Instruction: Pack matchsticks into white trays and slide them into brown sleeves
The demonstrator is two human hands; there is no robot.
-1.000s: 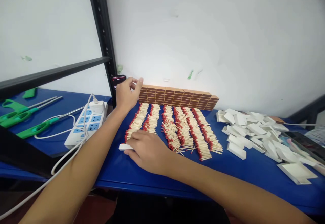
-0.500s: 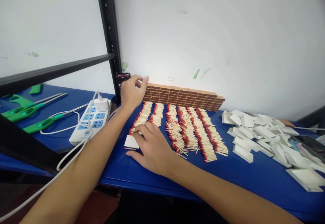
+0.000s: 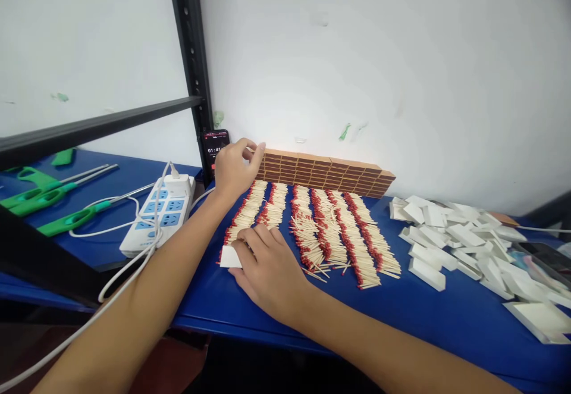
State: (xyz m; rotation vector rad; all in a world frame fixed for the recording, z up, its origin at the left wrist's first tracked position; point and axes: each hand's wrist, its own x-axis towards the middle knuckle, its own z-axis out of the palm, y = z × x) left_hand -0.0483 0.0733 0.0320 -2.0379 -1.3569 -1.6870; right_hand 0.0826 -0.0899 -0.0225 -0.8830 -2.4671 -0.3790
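My right hand is closed around the right end of a small white matchbox tray, at the near end of the leftmost row of matches. My left hand is at the left end of the stacked brown matchbox sleeves, thumb and fingers curled together near the top edge. Whatever lies between those fingertips is hidden. Several more rows of red-headed matches lie on the blue tabletop, right of the tray.
White trays lie heaped at the right. A phone showing a timer leans by a black post. At the left are a power strip with trailing white cable and green-handled tools. A white wall stands behind.
My right hand has drawn closer around the tray and lifted it slightly, hiding the matches seen earlier at its front edge. My left hand has shifted slightly right and down at the sleeve stack.
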